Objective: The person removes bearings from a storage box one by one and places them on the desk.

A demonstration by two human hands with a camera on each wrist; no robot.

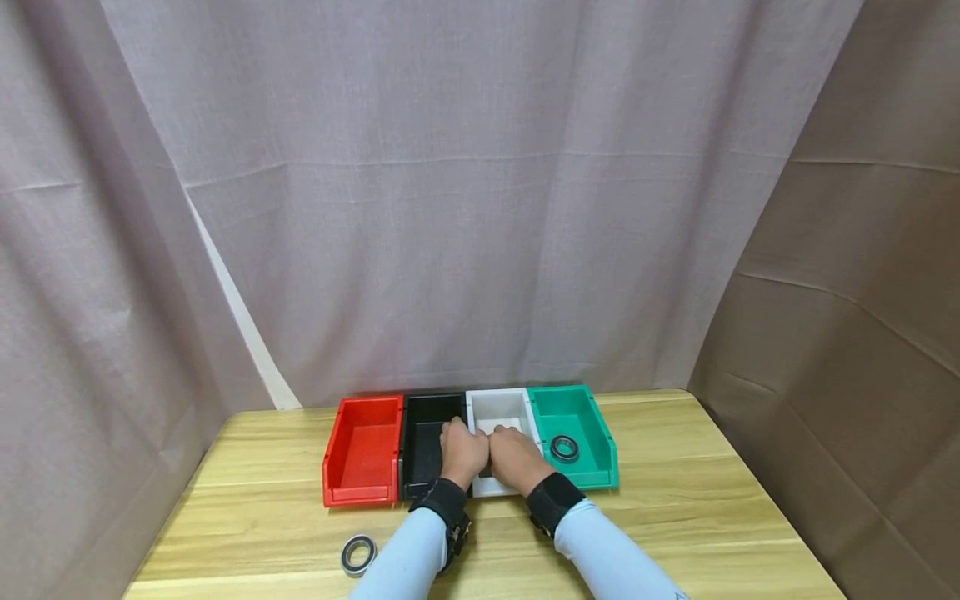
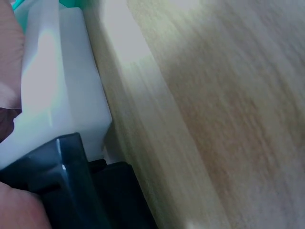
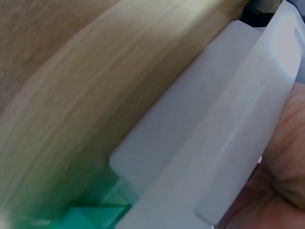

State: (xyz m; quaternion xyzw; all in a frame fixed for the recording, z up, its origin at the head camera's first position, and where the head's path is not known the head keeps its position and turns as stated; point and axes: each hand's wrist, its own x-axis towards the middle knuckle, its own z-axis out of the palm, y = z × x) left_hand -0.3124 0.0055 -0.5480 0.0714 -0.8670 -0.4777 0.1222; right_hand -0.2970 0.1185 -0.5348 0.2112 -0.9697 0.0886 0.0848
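Bin point(image 1: 493, 487), white, beneath right hand point(image 1: 517, 460)

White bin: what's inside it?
In the white bin, the back wall shows. The left hand and right hand hide much; anything beneath can't be seen. A dark patch between them is unclear.

A greyish-mauve curtain point(image 1: 450, 208) hangs behind a wooden table point(image 1: 697, 500); browner fabric point(image 1: 862, 333) drapes along the right

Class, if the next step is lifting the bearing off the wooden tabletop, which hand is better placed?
Probably the left hand: the bearing lies beside the left sleeve, while the right hand is farther away, at the white bin.
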